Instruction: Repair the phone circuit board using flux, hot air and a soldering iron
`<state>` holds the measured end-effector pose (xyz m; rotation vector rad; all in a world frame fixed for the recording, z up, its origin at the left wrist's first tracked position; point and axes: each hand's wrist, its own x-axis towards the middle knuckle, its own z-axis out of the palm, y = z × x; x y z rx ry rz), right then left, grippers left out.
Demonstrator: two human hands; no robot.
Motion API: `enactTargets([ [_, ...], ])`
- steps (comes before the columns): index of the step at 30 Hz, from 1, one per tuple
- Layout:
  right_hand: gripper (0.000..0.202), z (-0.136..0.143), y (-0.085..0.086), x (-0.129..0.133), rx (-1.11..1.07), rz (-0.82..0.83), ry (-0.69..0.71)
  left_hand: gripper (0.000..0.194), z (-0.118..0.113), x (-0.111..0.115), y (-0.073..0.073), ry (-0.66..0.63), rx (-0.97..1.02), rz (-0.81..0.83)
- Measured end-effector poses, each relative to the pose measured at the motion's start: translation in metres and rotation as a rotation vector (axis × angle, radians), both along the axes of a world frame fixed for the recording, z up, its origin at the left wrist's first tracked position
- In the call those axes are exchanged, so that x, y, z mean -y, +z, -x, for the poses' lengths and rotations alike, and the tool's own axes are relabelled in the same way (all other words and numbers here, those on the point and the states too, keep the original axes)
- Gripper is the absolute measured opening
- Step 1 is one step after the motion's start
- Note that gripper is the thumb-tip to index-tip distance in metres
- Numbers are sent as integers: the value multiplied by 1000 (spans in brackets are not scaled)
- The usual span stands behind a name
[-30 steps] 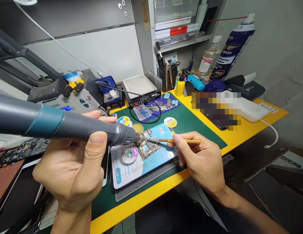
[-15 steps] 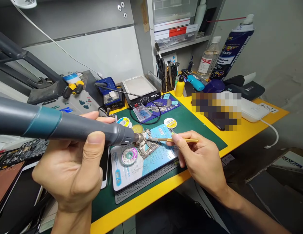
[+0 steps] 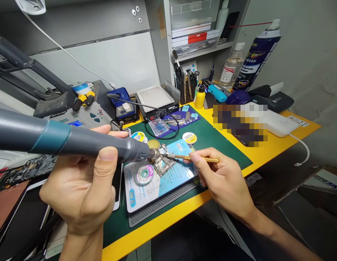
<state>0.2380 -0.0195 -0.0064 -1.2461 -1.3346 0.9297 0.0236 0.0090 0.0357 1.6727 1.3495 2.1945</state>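
Observation:
My left hand (image 3: 84, 185) is wrapped round a dark grey hot air gun (image 3: 84, 139) with a teal band. Its metal nozzle (image 3: 154, 153) points at a bare phone circuit board (image 3: 164, 165) and hides part of that board's left side. Pinched in my right hand (image 3: 221, 177) is a slim gold-handled tool (image 3: 203, 158) with a thin grey tip, whose end is over the board close to the nozzle; contact cannot be made out. Under the board lies a blue and white pad (image 3: 141, 195). On it, left of the board, sits a solder wick spool (image 3: 144, 174).
A green mat (image 3: 217, 145) covers much of the yellow table (image 3: 157, 235). Behind stand a soldering station (image 3: 122, 105), a hot plate (image 3: 157, 98) with a looping black cable, and a yellow bottle (image 3: 199, 96). Phones and boards (image 3: 19, 203) lie at left. A spray can (image 3: 256, 58) stands back right.
The view has shifted slightly. Both hands keep their holds, with nozzle and tool tip still close together over the board; the tool's tilt differs very slightly.

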Motion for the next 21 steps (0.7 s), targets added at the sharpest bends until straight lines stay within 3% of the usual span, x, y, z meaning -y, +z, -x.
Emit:
enactTargets([
  [7,33,4,-2,-2,-47,12,-58,30,1,-1,1,18,-9,-12],
  [13,31,1,0,-2,-6,2,-9,32,1,0,1,41,3,-16],
  [21,20,-3,-1,-2,44,-72,44,27,1,0,3,-20,-17,-13],
])
